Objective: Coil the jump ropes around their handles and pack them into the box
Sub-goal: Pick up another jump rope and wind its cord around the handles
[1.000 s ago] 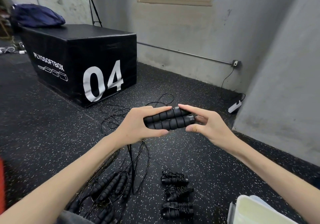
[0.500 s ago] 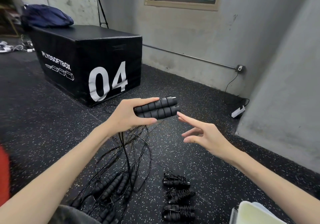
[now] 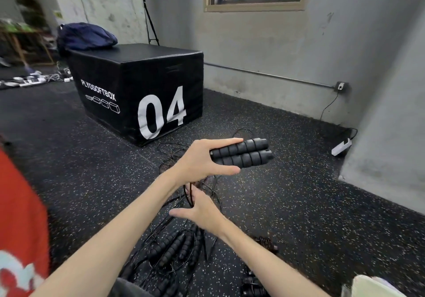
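Observation:
My left hand [image 3: 203, 161] grips a pair of black ribbed jump-rope handles [image 3: 242, 154], held side by side and pointing right. Their thin black cord [image 3: 190, 189] hangs down from under that hand. My right hand [image 3: 200, 209] is below, fingers fairly straight and thumb spread, its fingertips at the hanging cord. A heap of uncoiled ropes [image 3: 173, 246] with tangled cords lies on the floor beneath my arms. Coiled ropes [image 3: 265, 243] lie to the right, partly hidden by my right forearm. A corner of the pale box [image 3: 372, 288] shows at the bottom right.
A black plyo box marked 04 [image 3: 142, 94] stands ahead left with a blue bag [image 3: 85, 35] on it. A grey wall runs along the right, with a white power strip [image 3: 341, 147] at its foot. Red cloth [image 3: 20, 216] fills the left edge.
My right hand let go of the handle ends and dropped under my left hand to the hanging cord. The left hand kept the handles. The view swung right and down.

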